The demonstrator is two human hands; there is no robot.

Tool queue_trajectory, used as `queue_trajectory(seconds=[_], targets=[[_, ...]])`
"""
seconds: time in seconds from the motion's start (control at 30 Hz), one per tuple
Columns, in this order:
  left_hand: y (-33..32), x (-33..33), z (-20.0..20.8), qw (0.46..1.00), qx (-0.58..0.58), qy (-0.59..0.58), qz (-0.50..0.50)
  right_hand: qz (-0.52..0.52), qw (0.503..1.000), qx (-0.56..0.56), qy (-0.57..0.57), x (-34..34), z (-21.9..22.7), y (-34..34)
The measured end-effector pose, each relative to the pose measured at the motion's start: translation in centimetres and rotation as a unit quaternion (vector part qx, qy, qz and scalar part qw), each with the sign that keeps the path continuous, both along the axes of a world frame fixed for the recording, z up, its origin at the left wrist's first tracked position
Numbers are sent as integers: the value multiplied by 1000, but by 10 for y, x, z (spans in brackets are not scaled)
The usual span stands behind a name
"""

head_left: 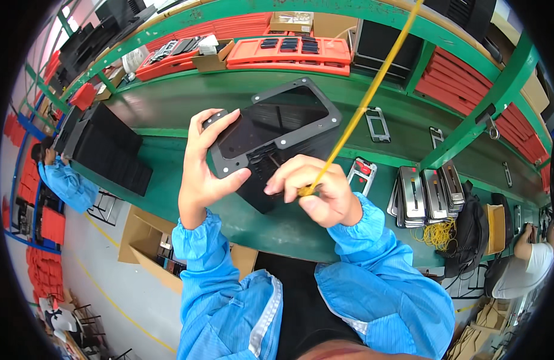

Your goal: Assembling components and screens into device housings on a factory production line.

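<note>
My left hand (200, 165) grips the left end of a dark grey clamp-like frame (329, 112) with round metal studs at its corners. Set in this frame is a glossy black screen panel (283, 117), tilted up to the right. My right hand (317, 187) is closed at the frame's lower edge, its fingers pinching a yellow cord (373, 90) that runs taut up to the top of the view. Behind the frame stands a black block (253, 195); a small black mechanism shows between my hands. Whether my right fingertips touch it I cannot tell.
On the green bench (229, 222), a white-and-red phone housing (362, 173) lies right of my hand. Farther right are stacked metal housings (412, 195) and a yellow cord bundle (440, 234). Black trays (109, 147) are stacked left; a cardboard box (151, 240) sits below. Two other people work at the sides.
</note>
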State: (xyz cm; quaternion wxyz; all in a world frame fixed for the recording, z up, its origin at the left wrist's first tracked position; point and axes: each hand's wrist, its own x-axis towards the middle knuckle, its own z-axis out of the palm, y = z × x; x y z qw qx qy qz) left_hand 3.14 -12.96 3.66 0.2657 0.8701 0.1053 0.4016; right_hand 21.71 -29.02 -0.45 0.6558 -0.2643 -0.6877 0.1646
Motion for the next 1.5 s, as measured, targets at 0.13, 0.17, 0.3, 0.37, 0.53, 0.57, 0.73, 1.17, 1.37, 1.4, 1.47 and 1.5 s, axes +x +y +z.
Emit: queue_trajectory(seconds=[0.13,0.17,0.3,0.37,0.53,0.57,0.73,1.17,1.37,1.4,1.47,1.5], targets=[[-10,2,-3,1000,-7,-14,23,57,997,3,52,10,-11,1],[-11,2,-3,1000,-7,-15,21,78,994,16,80,11,-14,3],[-13,6,0,1000,-8,-16,17,80,987,39,136,8,-17,7],[-17,0,4,999,-9,0,41,83,984,41,151,3,-18,10],[-14,-5,2,998,22,8,61,-84,996,16,2,-6,-20,6],[-13,-4,-1,998,23,5,58,-144,989,15,-26,-14,-16,7],[-18,12,3,991,-117,-50,51,-106,981,-116,110,-39,56,10],[40,-63,-178,898,-111,-44,424,-255,937,-208,114,58,4,-71],[9,-74,-208,876,25,165,452,-379,866,-316,86,83,-46,-98],[2,-74,-208,850,71,188,488,-406,841,-348,78,95,-64,-103],[-12,-64,-199,897,4,110,429,-466,783,-401,-97,116,-98,-112],[-19,-56,-192,929,-64,29,362,-506,694,-436,-269,120,-109,-113]])
